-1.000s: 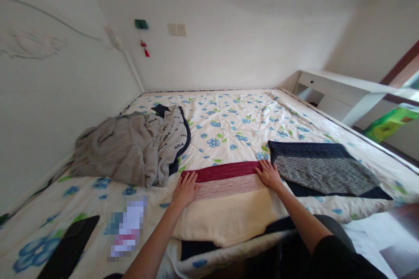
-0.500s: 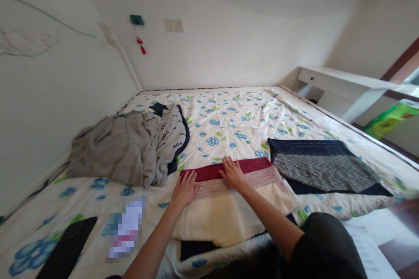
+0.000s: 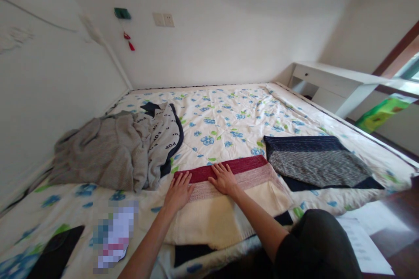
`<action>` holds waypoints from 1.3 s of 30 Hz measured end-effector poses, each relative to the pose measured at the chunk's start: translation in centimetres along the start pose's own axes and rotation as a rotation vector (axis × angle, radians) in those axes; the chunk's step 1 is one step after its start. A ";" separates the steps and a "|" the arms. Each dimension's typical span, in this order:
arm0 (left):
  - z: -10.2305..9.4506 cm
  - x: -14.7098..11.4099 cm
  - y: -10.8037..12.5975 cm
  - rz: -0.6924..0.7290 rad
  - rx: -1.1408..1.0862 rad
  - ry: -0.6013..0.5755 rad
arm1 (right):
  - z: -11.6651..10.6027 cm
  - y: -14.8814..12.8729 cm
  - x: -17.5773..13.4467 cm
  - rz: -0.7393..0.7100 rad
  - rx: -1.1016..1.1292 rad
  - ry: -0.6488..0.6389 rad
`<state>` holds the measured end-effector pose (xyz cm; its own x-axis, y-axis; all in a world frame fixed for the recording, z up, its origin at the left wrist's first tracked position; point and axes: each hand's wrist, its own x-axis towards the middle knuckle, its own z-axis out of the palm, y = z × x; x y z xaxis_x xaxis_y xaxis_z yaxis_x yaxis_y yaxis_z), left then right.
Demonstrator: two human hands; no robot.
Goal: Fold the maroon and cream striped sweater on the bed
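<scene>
A folded knit sweater (image 3: 258, 183) with dark red, pink and cream bands lies flat near the front edge of the bed. My left hand (image 3: 178, 190) rests palm down on its left edge, fingers spread. My right hand (image 3: 223, 178) lies flat on the sweater's upper middle, over the red and pink bands. Neither hand grips anything. A dark garment (image 3: 188, 253) peeks out from under the sweater at the front.
The bed (image 3: 229, 109) has a white quilt with blue flowers. A folded navy and grey sweater (image 3: 317, 163) lies to the right. A crumpled grey pile of clothes (image 3: 114, 150) lies left by the wall. A black object (image 3: 49, 255) sits front left. A white desk (image 3: 337, 85) stands beyond.
My right hand has slid left from the sweater's right edge to its middle. The left hand stayed on the left edge. The view has shifted slightly to the right.
</scene>
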<state>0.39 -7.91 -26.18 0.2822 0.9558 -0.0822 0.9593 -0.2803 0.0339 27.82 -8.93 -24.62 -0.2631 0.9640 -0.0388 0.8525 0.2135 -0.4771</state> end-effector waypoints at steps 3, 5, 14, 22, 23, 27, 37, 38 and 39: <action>-0.1 0.1 0.0 -0.001 -0.013 0.018 | -1.2 3.4 -1.0 0.053 -0.030 0.006; -0.2 0.1 0.0 0.001 -0.019 0.021 | -2.0 5.8 -1.7 0.102 -0.058 0.017; 0.0 0.0 -0.3 0.003 -0.041 0.035 | -5.5 16.0 -5.1 0.296 -0.204 0.035; -0.2 -0.4 0.2 -0.026 -0.041 0.007 | -5.8 19.4 -6.0 0.375 -0.278 0.032; -0.2 -0.6 0.2 -0.028 -0.042 0.016 | -5.8 19.4 -6.0 0.378 -0.277 0.024; -0.3 -1.4 0.1 -0.026 -0.051 0.041 | -6.1 19.4 -6.4 0.382 -0.277 -0.027; -3.3 -1.2 1.6 -0.030 -0.015 0.017 | -7.7 17.4 -9.2 0.406 -0.246 0.052; -3.5 -0.8 2.8 -0.018 -0.016 0.042 | -7.2 16.0 -8.9 0.363 -0.244 0.092; -3.7 -0.5 4.2 -0.003 -0.022 0.066 | -6.7 14.4 -8.4 0.314 -0.233 0.120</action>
<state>4.28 -9.22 -22.30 0.2773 0.9606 -0.0165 0.9595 -0.2760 0.0554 45.30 -12.88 -25.30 0.0689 0.9968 -0.0417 0.9661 -0.0771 -0.2464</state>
